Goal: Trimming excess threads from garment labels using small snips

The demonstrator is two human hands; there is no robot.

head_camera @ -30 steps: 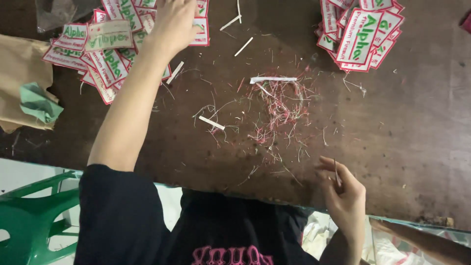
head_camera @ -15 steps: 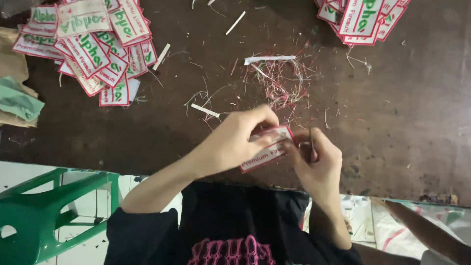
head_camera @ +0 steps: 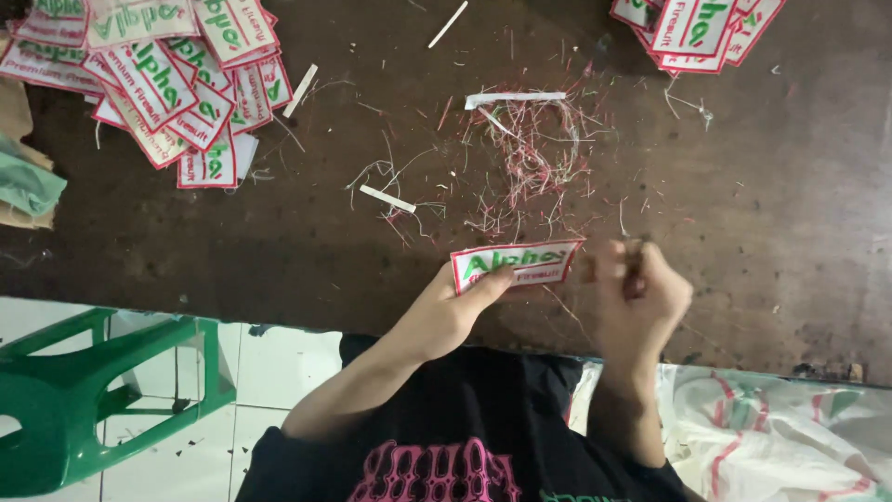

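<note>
Currently left hand [head_camera: 446,311] pinches a white patch [head_camera: 516,263] with red border and green lettering, thumb on its lower edge, held flat just above the dark table [head_camera: 771,232] near the front edge. Right hand [head_camera: 641,293] is curled into a loose fist just right of the patch; blurred, can't tell what it grips. Thread scraps [head_camera: 534,158] lie beyond, patch piles [head_camera: 167,74] far left.

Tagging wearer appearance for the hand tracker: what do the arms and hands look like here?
Both forearms are bare, with no gloves or rings visible on the left hand. The right hand is motion-blurred, so small details are unclear. Short black sleeves belong to a black T-shirt with pink lettering.
</note>
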